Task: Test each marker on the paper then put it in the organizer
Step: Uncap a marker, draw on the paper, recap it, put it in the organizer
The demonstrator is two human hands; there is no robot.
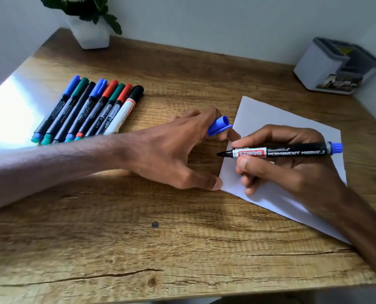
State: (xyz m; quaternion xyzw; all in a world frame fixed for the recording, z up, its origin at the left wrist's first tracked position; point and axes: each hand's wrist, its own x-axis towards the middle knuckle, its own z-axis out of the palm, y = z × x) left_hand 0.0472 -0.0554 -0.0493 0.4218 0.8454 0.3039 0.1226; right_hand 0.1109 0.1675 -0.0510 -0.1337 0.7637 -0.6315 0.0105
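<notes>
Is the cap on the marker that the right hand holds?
No: the marker shows its bare black tip, and the left hand holds the blue cap.

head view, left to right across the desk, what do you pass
row of capped coloured markers → left hand pinching blue plastic cap → right hand holding uncapped black permanent marker → white and grey plastic organizer

9 mkrs (90,108), 1 paper (270,119), 1 organizer (312,66)
</notes>
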